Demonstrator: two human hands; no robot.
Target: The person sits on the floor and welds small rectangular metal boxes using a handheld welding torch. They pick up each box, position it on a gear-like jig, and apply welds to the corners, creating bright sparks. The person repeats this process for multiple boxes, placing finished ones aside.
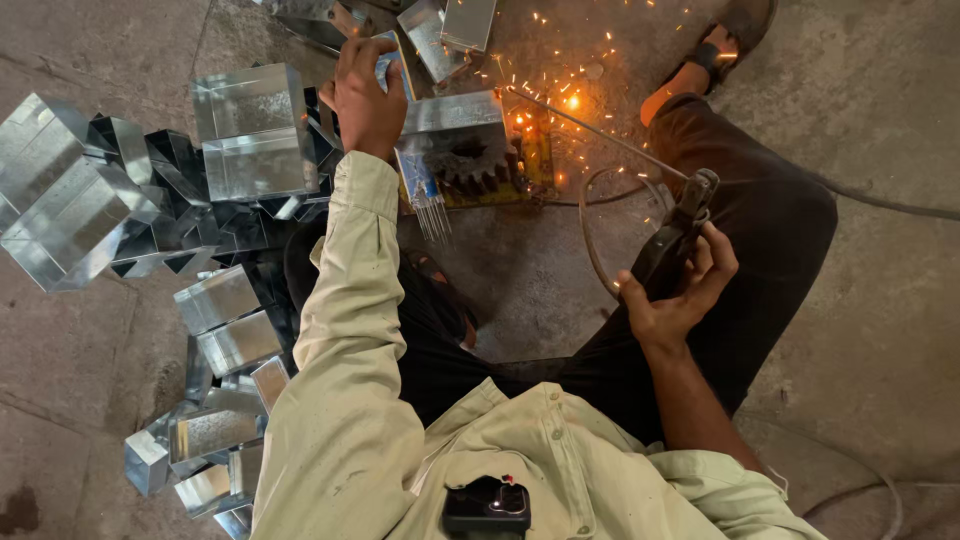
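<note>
Upper centre, floor | left hand grips metal piece | right hand grips electrode holder | sparks near bare fingers: burn risk.

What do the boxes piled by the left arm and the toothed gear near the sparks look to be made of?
Boxes: thin sheet metal, probably galvanised steel, with a bright mirror-like grey sheen and sharp folded edges. Gear: heavy dark metal, likely steel or cast iron, dull and sooty, unpainted.

Shiny sheet-metal boxes heaped at left on concrete floor. Toothed gear near sparks. Bundle of spare rods just beside gear. Black sandal at top.
</note>
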